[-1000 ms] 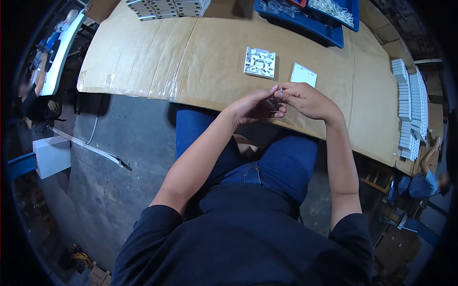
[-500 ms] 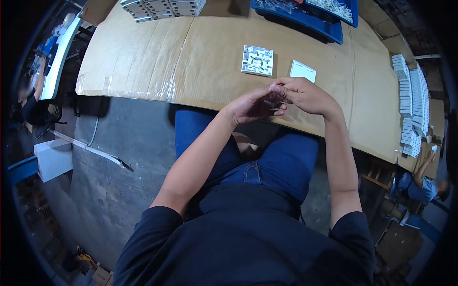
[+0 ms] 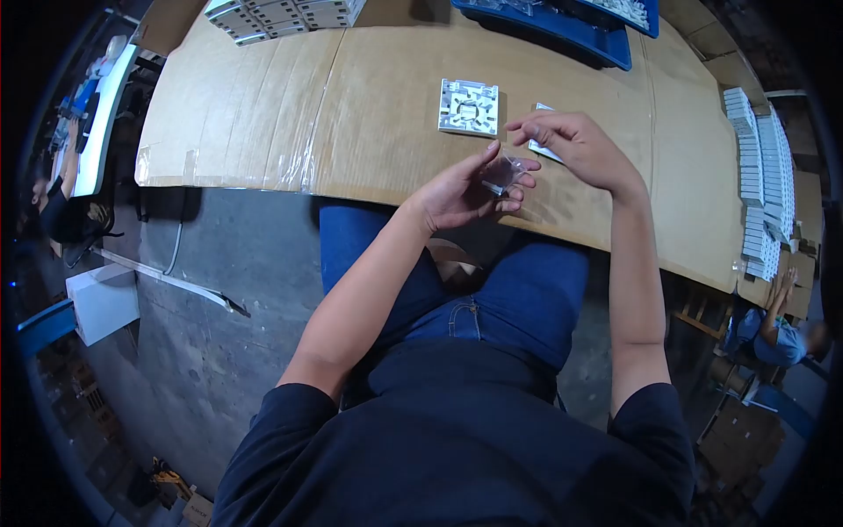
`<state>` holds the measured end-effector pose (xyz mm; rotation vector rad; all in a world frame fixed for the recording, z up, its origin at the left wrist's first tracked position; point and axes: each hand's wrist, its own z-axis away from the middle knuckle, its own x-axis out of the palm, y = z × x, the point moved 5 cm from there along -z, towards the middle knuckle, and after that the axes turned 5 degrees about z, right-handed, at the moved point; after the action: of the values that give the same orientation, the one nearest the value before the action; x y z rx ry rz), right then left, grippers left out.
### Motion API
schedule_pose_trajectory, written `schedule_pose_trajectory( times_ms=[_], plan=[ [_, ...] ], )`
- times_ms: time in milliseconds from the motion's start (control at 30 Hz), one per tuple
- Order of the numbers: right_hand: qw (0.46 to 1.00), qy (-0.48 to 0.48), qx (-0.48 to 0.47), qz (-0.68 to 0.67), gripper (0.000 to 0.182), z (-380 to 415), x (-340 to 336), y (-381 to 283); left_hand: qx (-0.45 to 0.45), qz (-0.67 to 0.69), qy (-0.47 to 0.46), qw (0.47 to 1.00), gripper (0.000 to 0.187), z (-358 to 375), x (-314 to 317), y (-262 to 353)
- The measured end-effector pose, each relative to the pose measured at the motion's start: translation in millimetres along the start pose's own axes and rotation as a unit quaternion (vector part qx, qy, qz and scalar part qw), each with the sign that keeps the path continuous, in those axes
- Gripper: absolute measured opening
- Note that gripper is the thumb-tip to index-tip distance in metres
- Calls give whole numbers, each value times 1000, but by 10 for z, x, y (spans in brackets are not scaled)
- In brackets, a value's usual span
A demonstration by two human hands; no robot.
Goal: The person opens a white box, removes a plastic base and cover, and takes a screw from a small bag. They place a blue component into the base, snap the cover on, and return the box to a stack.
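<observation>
A small clear plastic bag (image 3: 503, 175) lies in my left hand (image 3: 464, 190), held between thumb and fingers over the table's front edge. To its right, my right hand (image 3: 575, 147) is raised above the table, thumb and forefinger close together; whether anything is between them is too small to tell. Partly covered by that hand is a flat white piece (image 3: 546, 151) on the cardboard. A square white part with grey fittings (image 3: 469, 108) rests on the table just beyond my left hand.
Cardboard covers the table (image 3: 378, 132). Stacked white boxes (image 3: 285, 18) stand at the back left, blue trays (image 3: 562, 37) at the back right. Long stacks of white pieces (image 3: 762, 176) line the right side. A person (image 3: 781, 338) is at the far right, another (image 3: 57, 198) at the far left.
My hands have come apart. The right one has moved up and to the right, over the flat white piece, while the left has turned more open, showing the clear bag.
</observation>
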<state>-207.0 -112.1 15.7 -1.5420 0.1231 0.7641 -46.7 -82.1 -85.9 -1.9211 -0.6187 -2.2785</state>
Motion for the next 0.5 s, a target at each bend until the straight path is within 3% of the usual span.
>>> schedule_pose_trajectory(
  times_ms=[133, 233, 333, 500],
  plan=[
    [996, 53, 62, -20, 36, -65, -375, 298, 6, -7, 6, 1000, 71, -10, -60, 0],
    [984, 136, 97, 57, 32, -160, -830, 585, 3, -10, 13, 1000, 71, -24, -73, -2],
    [966, 227, 67, 100, 24, -328, -1358, 814, -5, -1, 18, 1000, 71, -13, -25, 2],
    [884, 349, 110, 290, 22, -613, -2237, 1132, -10, 13, 11, 1000, 70, -42, -35, 0]
  ],
)
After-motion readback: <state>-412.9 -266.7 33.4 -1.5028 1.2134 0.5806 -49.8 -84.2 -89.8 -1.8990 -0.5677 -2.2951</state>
